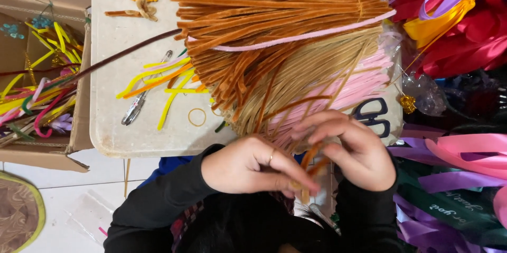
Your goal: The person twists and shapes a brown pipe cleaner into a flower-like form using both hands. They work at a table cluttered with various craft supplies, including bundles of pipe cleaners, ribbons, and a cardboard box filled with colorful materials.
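Observation:
My left hand (252,166) and my right hand (353,150) meet just below the table's near edge, both pinching a short orange pipe cleaner piece (310,159) bent between the fingers. A ring shows on my left hand. Right above my hands lie big bundles of pipe cleaners: orange-brown (264,15), tan (311,73) and pink (364,86), spread like a fan on the small white table (113,36).
Loose yellow and orange pipe cleaners (158,81), pliers (138,102), a rubber band (197,117) and black scissors (372,113) lie on the table. A cardboard box (39,68) of coloured scraps stands left. Ribbons (459,163) and red material (465,36) pile at right.

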